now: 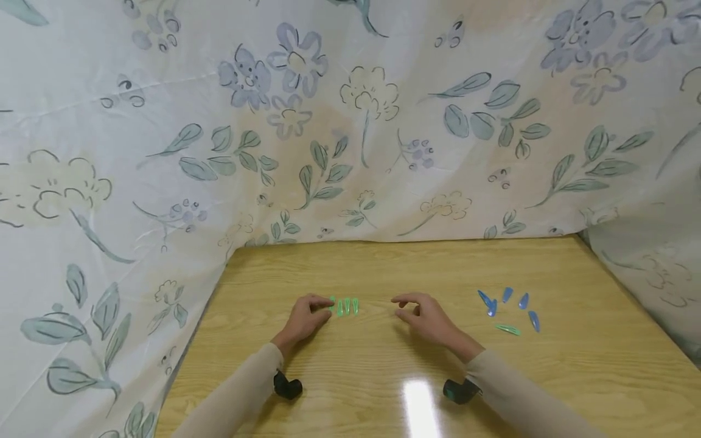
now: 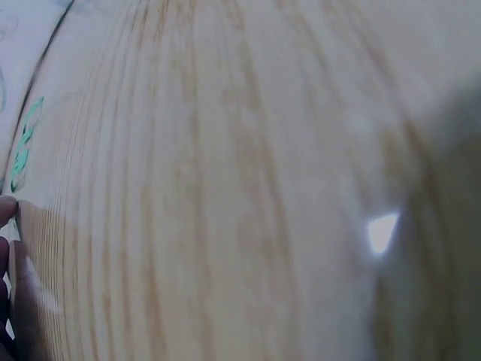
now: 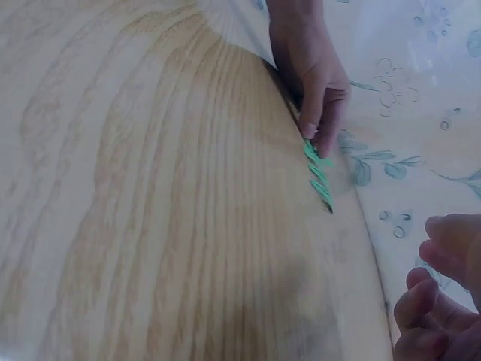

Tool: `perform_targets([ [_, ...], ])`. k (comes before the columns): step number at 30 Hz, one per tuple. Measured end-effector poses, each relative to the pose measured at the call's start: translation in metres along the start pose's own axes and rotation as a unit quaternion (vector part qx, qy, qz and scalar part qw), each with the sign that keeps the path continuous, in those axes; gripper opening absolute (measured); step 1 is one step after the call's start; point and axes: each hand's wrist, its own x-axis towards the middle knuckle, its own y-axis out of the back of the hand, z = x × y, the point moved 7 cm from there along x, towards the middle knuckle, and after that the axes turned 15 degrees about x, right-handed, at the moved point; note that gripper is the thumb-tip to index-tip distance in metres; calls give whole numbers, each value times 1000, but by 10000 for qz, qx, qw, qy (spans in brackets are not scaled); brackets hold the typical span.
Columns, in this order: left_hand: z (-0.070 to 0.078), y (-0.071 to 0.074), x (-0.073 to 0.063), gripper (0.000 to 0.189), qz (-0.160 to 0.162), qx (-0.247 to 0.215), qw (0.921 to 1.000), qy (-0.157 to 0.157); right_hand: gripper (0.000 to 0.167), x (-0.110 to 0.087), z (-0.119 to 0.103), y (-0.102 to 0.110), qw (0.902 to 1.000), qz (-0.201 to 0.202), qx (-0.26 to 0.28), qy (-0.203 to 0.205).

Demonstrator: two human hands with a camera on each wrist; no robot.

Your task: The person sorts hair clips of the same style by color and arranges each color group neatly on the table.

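Note:
Several green snap hair clips stand side by side in a short row on the wooden table. My left hand is at the row's left end, where its thumb and index finger pinch the leftmost green clip, partly hidden by the fingertips. In the right wrist view, the left hand reaches down to the end of the green row. To the right of the row, my right hand hovers over the table, fingers loosely bent and nothing between them.
Right of my right hand lie several blue snap hair clips in a loose group, with one green clip just in front of them. A flowered cloth hangs behind and along both sides of the wooden table.

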Motion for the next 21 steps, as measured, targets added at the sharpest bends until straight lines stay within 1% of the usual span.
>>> perform_targets([
  [2,0,0,0,18,-6,-4,10000,-49,31,-3,0,4,10000,56,-18,-65],
  [9,-3,-1,1,18,51,-75,10000,-30,32,-19,5,22,9996,146,-224,-95],
  [16,-4,-2,0,19,41,-54,10000,-45,29,-38,8,50,9982,314,-420,-303],
  [21,-3,-3,1,19,57,-62,10000,-45,27,-50,10,71,9969,467,-623,-145],
])
